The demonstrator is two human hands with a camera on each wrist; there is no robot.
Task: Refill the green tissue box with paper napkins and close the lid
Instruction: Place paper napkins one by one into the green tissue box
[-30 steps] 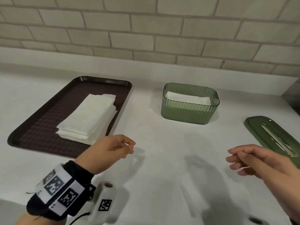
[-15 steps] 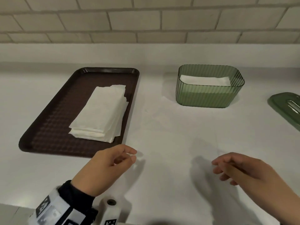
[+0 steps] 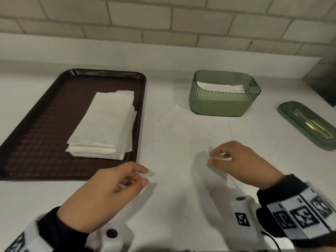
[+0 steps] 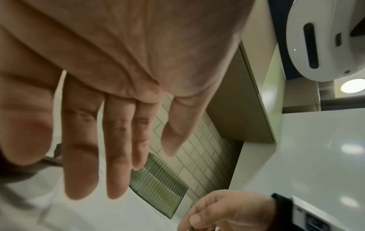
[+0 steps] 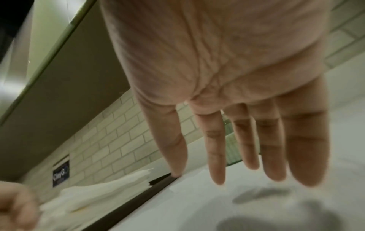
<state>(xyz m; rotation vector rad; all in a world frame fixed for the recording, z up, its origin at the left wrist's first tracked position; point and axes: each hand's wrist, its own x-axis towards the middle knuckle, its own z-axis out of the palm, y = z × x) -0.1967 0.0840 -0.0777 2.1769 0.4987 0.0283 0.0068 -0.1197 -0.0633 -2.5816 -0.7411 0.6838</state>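
Both hands loose & empty over worktop; napkin stack at 10 o'clock looks light, floppy, so prob. grip w/ both hands at short ends.

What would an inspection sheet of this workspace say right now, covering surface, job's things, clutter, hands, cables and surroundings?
Surface: white counter, with the shadows of both hands on it.
Job's things: green tissue box upright, lid off, white napkins low inside; lid flat on the counter to its right, apart from it; napkin stack on the brown tray.
Clutter: a faint white sheet seems to lie flat in front of the box; hard to tell.
Hands: left hand and right hand over the counter, fingers relaxed, holding nothing.
Cables: black cable by the right wrist.
Surroundings: tiled wall; dark object at the right edge, unidentifiable.
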